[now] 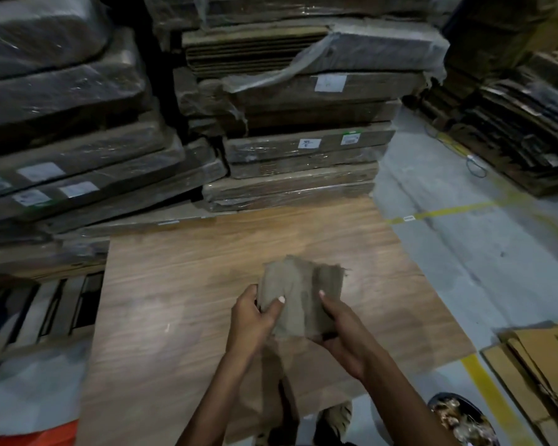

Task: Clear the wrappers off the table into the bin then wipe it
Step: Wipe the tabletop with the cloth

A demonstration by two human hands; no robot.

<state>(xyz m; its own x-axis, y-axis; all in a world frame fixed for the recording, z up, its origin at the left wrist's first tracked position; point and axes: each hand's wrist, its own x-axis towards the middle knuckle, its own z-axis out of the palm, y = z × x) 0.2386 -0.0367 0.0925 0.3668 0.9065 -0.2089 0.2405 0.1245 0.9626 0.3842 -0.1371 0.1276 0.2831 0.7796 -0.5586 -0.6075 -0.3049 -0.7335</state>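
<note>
Item: grey-brown cloth (pixel 298 297), frayed at its far edge, held above the wooden surface (pixel 174 300). Left hand (pixel 255 320) grips its left side, thumb over the front, fingers (pixel 251 292) curled behind. Right hand (pixel 339 329) pinches its right side, thumb on top, fingers (pixel 327 337) curled beneath. Bare surface runs wide to the left of the fingers and beyond them, up to the wrapped cardboard stacks (pixel 297 149) at the far edge. The right edge lies near the right fingers, grey floor (pixel 464 252) past it. Bin (pixel 461 420) holding crumpled scraps sits on the floor below the right forearm, beside flattened cardboard (pixel 535 365)
</note>
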